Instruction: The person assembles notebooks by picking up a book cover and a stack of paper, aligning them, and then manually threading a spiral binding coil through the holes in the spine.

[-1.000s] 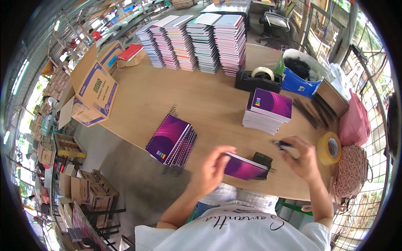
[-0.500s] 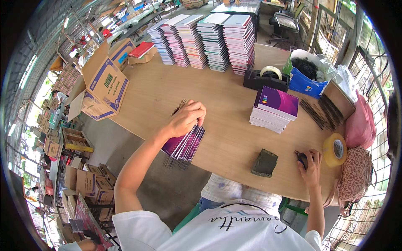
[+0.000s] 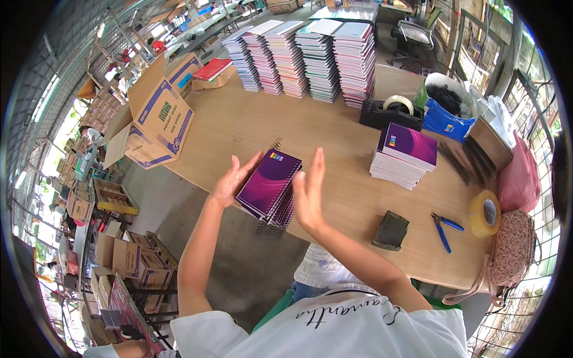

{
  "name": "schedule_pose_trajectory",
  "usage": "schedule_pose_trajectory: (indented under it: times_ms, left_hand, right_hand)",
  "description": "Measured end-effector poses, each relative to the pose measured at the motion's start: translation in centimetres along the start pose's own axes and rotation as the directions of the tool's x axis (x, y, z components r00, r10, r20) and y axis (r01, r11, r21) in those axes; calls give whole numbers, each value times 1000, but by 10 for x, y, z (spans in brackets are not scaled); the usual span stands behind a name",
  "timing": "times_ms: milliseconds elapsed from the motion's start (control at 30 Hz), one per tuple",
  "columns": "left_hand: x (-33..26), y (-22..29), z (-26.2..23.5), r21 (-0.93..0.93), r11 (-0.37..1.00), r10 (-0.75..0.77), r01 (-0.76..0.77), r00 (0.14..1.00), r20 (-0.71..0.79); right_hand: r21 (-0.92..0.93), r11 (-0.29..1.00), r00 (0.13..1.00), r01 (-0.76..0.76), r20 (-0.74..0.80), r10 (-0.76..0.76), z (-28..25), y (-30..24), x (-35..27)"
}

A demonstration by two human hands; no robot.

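Observation:
A small stack of purple spiral notebooks point(image 3: 270, 184) lies at the table's front edge, its lower end reaching past the edge. My left hand point(image 3: 231, 184) is open along the stack's left side, fingers stretched and touching it. On the other side, my right hand point(image 3: 310, 197) stands upright with flat, straight fingers, close to the coil edges; whether it touches them I cannot tell. Loose dark wire coils point(image 3: 275, 144) poke out beyond the far end, and more coils point(image 3: 270, 229) below the near end. Blue-handled cutting pliers point(image 3: 440, 222) lie by themselves on the right.
A dark block point(image 3: 391, 231) sits left of the pliers, with a roll of tape point(image 3: 484, 213) beyond them. A taller notebook stack point(image 3: 400, 161), a tape dispenser point(image 3: 391, 115) and a coil-filled box point(image 3: 449, 119) stand right. Tall book stacks point(image 3: 355, 71) line the back; an open carton point(image 3: 160, 124) stands left.
My right hand has let go of the pliers and come left to the notebooks. My left hand has opened and moved to their left side. The fanned notebooks now form a squarer stack.

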State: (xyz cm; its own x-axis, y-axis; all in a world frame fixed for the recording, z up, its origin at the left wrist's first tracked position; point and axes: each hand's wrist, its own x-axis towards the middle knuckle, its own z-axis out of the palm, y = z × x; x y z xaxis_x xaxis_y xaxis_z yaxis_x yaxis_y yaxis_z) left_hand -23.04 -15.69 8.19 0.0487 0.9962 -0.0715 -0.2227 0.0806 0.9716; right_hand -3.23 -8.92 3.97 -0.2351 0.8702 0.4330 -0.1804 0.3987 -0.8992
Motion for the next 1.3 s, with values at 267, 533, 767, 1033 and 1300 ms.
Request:
schedule_pose_trajectory:
  times_ms: [267,533,767,1033,1300]
  left_hand:
    - [-28,0,-17,181,982,13,59,928,-374]
    - [15,26,238,601,500,615,-623,745,261]
    - [216,-23,264,823,0,409,-568,751,519]
    - [240,-11,257,777,6,255,-630,752,608]
    - [244,0,252,768,67,172,-637,766,620]
  right_hand:
    - [-146,985,996,91,-4,-93,-28,-20,-11]
    - [-934,297,921,199,281,269,-263,-28,-59]
    - [-947,295,984,127,157,79,-337,-3,-54]
    - [-951,257,946,174,234,226,-260,37,-54]
    - [-744,626,826,233,491,276,-194,3,-34]
